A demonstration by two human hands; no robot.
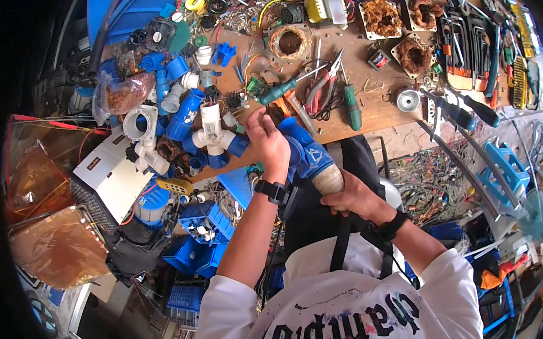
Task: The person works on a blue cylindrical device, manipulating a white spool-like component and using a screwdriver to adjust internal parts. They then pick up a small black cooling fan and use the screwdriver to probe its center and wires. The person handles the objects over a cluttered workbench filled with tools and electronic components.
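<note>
Blue pipe fitting [307, 152] btwn hands, left hand [268, 141] on top, right hand [352, 196] gripping base.

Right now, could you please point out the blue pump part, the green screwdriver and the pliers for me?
Blue pump part [309, 156], head view, on its blue housing between the hands.
Green screwdriver [352, 106], head view, on its green handle.
Pliers [320, 88], head view, on the red handles.

1. Blue and white pipe fittings [193, 124] crowded the bench left of the left hand [269, 143].
2. Pliers [324, 86] and screwdrivers [350, 106] lay just beyond it.
3. Bare wood [381, 111] stayed open past the right hand [353, 199].
</note>
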